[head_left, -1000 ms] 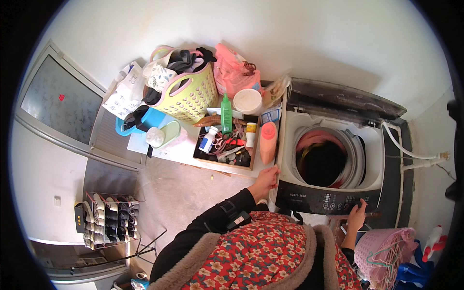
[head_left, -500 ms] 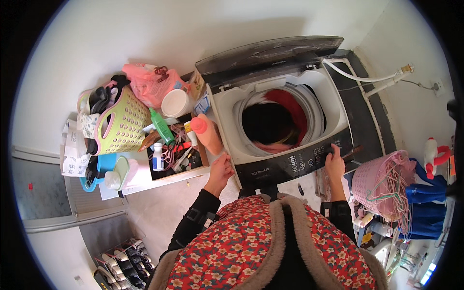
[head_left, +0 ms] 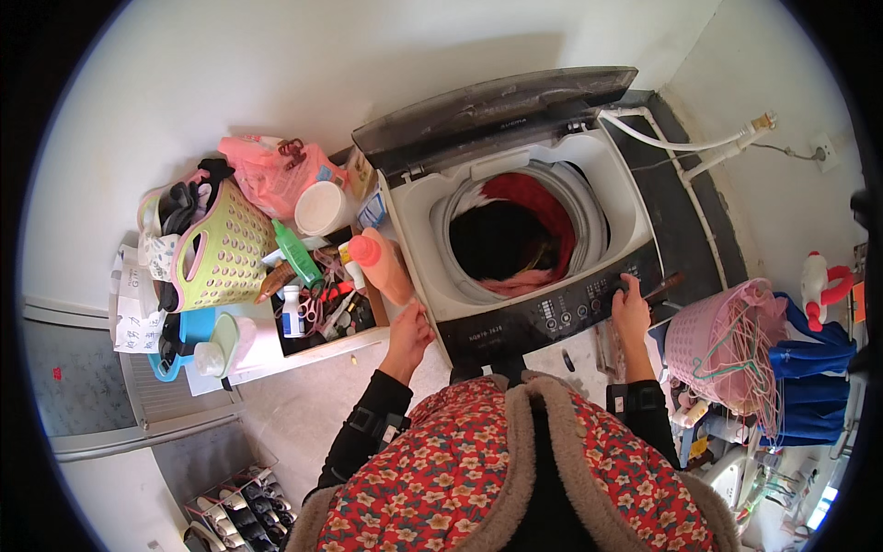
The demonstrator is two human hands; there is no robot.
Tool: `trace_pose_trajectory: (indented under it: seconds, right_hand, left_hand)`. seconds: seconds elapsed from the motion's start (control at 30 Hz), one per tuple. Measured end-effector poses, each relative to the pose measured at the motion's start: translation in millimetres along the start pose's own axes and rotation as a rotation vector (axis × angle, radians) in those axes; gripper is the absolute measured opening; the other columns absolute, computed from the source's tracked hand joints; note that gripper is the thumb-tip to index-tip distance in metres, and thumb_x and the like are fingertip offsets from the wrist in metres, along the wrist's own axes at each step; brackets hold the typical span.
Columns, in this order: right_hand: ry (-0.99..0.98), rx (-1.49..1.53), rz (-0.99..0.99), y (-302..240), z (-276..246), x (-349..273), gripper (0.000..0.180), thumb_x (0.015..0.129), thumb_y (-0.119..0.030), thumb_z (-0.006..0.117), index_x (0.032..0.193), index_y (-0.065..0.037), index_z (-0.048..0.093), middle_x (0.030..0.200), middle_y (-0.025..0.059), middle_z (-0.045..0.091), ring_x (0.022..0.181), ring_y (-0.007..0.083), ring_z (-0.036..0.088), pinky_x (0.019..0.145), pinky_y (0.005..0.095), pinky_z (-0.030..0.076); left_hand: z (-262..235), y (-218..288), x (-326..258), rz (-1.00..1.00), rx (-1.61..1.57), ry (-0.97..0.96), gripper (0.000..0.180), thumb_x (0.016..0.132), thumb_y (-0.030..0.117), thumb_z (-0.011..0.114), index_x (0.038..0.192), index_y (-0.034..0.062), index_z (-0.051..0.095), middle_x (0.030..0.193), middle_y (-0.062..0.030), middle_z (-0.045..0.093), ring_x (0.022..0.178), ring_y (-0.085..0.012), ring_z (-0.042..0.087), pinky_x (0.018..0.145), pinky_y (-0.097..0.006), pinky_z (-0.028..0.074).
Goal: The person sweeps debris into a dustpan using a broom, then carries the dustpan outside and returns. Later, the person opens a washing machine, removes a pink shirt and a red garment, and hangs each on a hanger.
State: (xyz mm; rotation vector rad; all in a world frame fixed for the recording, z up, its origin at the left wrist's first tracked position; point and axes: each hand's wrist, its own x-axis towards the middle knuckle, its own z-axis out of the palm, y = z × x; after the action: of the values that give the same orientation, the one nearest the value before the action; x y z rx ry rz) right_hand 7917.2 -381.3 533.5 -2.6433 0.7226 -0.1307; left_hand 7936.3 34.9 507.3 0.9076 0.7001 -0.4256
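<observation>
A top-loading washing machine [head_left: 635, 216] stands open, its dark lid [head_left: 492, 110] raised, with red and pink clothes [head_left: 529, 207] in the drum. My left hand [head_left: 410, 333] rests on the machine's front left corner, fingers curled against the edge. My right hand [head_left: 631, 304] touches the black control panel [head_left: 543, 317] near its right end, a finger on the buttons. Both forearms come up from a red floral jacket at the bottom.
Left of the machine, a low shelf holds an orange detergent bottle [head_left: 384, 265], a green bottle [head_left: 296, 253], a white tub [head_left: 322, 208], a yellow-green basket [head_left: 225, 248] and a pink bag [head_left: 271, 170]. A pink basket of hangers [head_left: 722, 345] stands right. White hoses [head_left: 681, 147] run behind.
The view has swung right, so the machine now sits in the middle. My left hand stays at the machine's left corner and my right hand stays on the control panel.
</observation>
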Motion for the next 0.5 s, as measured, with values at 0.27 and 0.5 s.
trace_pose_trajectory:
  seconds: [0.27, 0.5]
  right_hand:
    - [0.072, 0.026, -0.069, 5.1, 2.7, 2.9, 0.038, 0.088, -0.022, 0.050, 0.126, -0.025, 0.049, 0.079, 0.0218, 0.066, 0.074, 0.0436, 0.063, 0.065, 0.0554, 0.048]
    - [0.043, -0.023, -0.111, 5.1, -2.1, 9.2, 0.038, 0.089, -0.022, 0.050, 0.127, -0.025, 0.051, 0.075, 0.0204, 0.065, 0.072, 0.0424, 0.063, 0.064, 0.0542, 0.048]
  left_hand:
    - [-0.4, -1.1, 0.1, 0.013, 0.011, 0.007, 0.026, 0.100, 0.034, 0.048, 0.085, 0.0130, 0.052, 0.054, 0.0082, 0.028, 0.045, -0.0066, 0.026, 0.056, -0.026, 0.035]
    - [-0.7, -3.9, 0.9, 0.015, -0.022, 0.005, 0.027, 0.100, 0.035, 0.048, 0.085, 0.0130, 0.052, 0.053, 0.0080, 0.027, 0.044, -0.0068, 0.026, 0.055, -0.026, 0.033]
